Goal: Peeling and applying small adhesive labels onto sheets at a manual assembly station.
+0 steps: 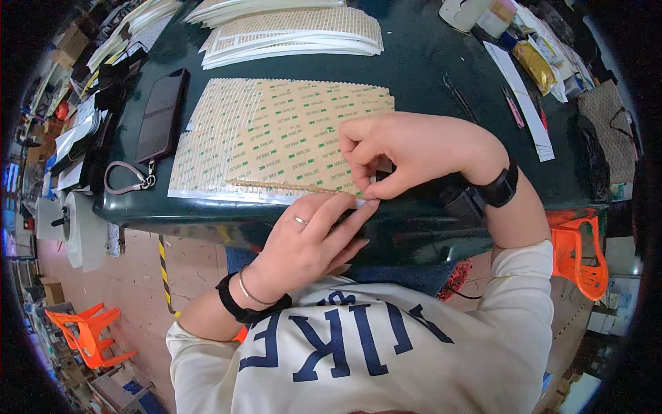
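A tan sheet with green print and white edges (289, 131), cut into many narrow strips, lies flat at the table's near edge. Along its lower border a narrow brown strip (276, 187) is raised from the rest. My left hand (310, 231), with a ring on one finger, has its fingers closed on the right end of that strip. Bent over the sheet's lower right corner, my right hand (407, 155) pinches the same end between thumb and finger. The fingertips of both hands meet there and hide the tip, where only a small white bit shows.
Stacks of similar sheets (296, 38) lie at the back. A phone (162, 116) with a wrist strap is on the left. Tweezers (458, 96), a long white strip (522, 103) and a yellow packet (534, 67) lie to the right. Orange chairs (89, 334) stand below.
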`<state>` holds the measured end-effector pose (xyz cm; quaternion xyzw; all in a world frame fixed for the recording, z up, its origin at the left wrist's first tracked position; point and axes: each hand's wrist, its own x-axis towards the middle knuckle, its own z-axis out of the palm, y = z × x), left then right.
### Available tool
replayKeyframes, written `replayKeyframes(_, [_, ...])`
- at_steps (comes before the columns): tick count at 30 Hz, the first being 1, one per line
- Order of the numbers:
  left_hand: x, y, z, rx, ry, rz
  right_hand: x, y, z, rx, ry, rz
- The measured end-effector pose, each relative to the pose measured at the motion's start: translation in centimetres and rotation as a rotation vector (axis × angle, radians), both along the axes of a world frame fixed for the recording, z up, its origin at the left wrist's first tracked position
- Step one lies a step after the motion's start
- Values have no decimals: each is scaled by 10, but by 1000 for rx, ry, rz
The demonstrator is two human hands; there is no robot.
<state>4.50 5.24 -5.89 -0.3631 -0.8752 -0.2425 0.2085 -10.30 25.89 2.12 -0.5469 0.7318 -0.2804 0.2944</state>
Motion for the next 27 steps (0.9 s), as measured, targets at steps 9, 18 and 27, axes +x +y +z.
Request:
replayKeyframes(9, [0,1,-2,-34,33,21,-2,-1,-1,-5,-35,-66])
replayKeyframes(18, [6,4,4,-35,-8,69,-15,-14,-20,-172,383,-396])
replayKeyframes(27, [6,3,7,-15,-68,-48,-52,0,9,-221,81,-357])
